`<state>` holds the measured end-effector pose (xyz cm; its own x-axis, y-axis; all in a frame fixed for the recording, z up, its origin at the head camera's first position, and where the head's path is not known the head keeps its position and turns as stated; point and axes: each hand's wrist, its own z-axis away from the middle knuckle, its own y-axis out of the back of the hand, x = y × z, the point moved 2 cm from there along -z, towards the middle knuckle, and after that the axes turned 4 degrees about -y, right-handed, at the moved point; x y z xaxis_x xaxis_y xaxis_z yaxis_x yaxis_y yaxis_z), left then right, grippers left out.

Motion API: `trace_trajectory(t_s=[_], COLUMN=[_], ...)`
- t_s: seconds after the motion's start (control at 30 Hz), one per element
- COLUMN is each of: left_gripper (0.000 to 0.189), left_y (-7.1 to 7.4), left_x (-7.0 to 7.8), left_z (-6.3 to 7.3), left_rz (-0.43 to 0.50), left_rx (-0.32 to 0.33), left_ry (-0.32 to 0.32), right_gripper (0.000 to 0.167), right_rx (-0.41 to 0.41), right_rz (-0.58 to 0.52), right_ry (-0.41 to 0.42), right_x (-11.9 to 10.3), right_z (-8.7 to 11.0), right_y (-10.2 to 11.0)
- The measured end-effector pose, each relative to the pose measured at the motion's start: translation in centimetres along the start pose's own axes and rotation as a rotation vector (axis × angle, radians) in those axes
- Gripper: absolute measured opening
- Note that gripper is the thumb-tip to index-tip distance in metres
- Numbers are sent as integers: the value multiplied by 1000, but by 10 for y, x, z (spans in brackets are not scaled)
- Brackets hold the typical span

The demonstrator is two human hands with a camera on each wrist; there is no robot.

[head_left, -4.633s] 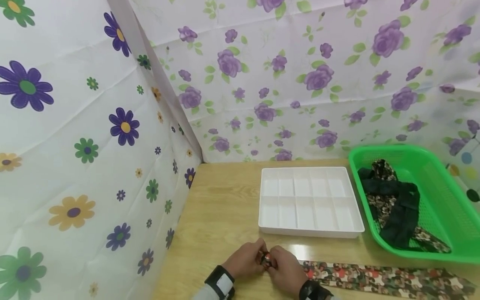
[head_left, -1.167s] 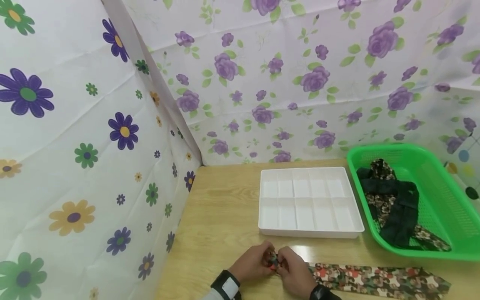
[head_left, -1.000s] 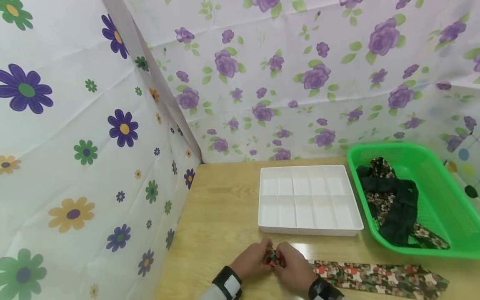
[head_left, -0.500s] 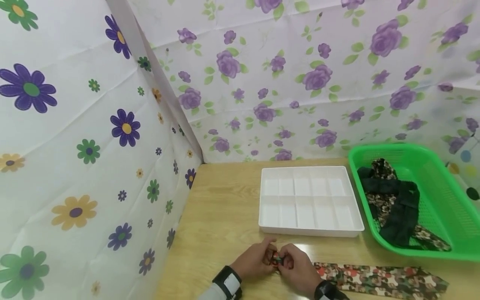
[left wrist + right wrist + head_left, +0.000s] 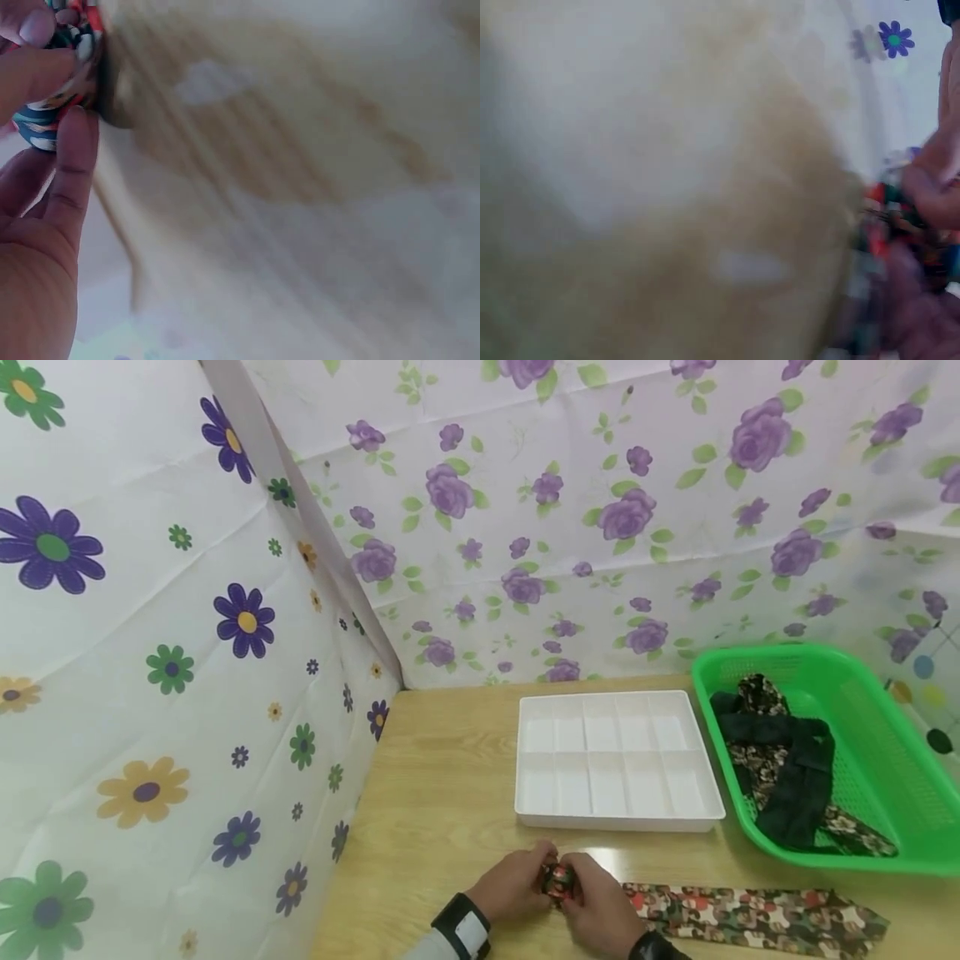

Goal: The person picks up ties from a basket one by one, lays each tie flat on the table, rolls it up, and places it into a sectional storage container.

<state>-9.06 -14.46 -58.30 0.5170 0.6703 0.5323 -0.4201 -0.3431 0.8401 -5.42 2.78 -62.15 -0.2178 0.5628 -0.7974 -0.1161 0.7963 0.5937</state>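
Observation:
A patterned necktie [image 5: 750,912] in red, green, brown and cream lies flat along the table's front, its pointed end to the right. Its other end is wound into a small roll [image 5: 558,881] between my hands. My left hand [image 5: 513,887] pinches the roll from the left, thumb and fingertips around it. From the right, my right hand [image 5: 602,906] grips the same roll and covers where it meets the flat strip. The left wrist view shows the rolled layers [image 5: 41,124] between fingertips; in the right wrist view the tie [image 5: 874,240] is blurred.
Behind my hands is a white tray [image 5: 619,823] divided into compartments. To its right stands a green basket [image 5: 885,777] holding black and floral neckties [image 5: 798,785]. Flower-printed sheets [image 5: 450,568] hang at the back and left of the wooden table [image 5: 442,777].
The necktie's pointed end has drawn leftward along the table, and the roll between my hands looks larger. Both hands have shifted slightly right while turning it.

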Motion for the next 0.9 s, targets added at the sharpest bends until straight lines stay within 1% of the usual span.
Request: trace_trajectory(t_s=[0.07, 0.1, 0.13, 0.2, 0.27, 0.3, 0.33, 0.47, 0.53, 0.57, 0.63, 0.7, 0.77, 0.83, 0.9], left_gripper=[57, 56, 55, 55, 53, 52, 51, 48, 49, 50, 54, 57, 58, 54, 51], left_y=[1, 0, 0, -2, -3, -3, -3, -2, 0, 0, -1, -3, -3, -2, -1], left_x=[1, 1, 2, 3, 3, 3, 3, 6, 8, 9, 8, 5, 3, 3, 4], left_z=[-1, -2, -2, -3, -3, -3, -3, -4, -4, -4, -3, -1, 0, 0, 0], left_rz=[-42, -64, -73, -55, -29, -21, -9, -59, -79, -77, -16, 67, 113, 101, 32], left_rx=[4, 2, -3, -23, -31, -31, -32, -36, -41, -46, -58, -62, -54, -38, -22], left_ry=[-11, -21, -27, -21, -10, -4, 5, -16, -20, -17, 17, 61, 83, 74, 41], right_gripper=[48, 47, 44, 40, 41, 41, 40, 34, 31, 28, 26, 31, 36, 37, 34], right_rx=[5, 2, -5, -31, -52, -56, -63, -65, -75, -84, -98, -97, -91, -95, -118], right_rz=[37, 49, 52, 45, 34, 42, 64, 167, 199, 189, 142, 82, 32, 26, 59], right_ry=[61, 51, 28, -36, -105, -124, -121, -8, 24, 17, -42, -106, -150, -145, -110], right_x=[-6, -9, -10, -8, -5, -3, -2, -9, -12, -11, -7, -1, 1, -3, -12], right_z=[-1, 0, 0, 2, 3, 4, 4, -1, -3, -3, -1, 1, 2, 0, -4], right_y=[3, 5, 6, 6, 5, 5, 4, 6, 5, 5, 4, 4, 5, 9, 12])
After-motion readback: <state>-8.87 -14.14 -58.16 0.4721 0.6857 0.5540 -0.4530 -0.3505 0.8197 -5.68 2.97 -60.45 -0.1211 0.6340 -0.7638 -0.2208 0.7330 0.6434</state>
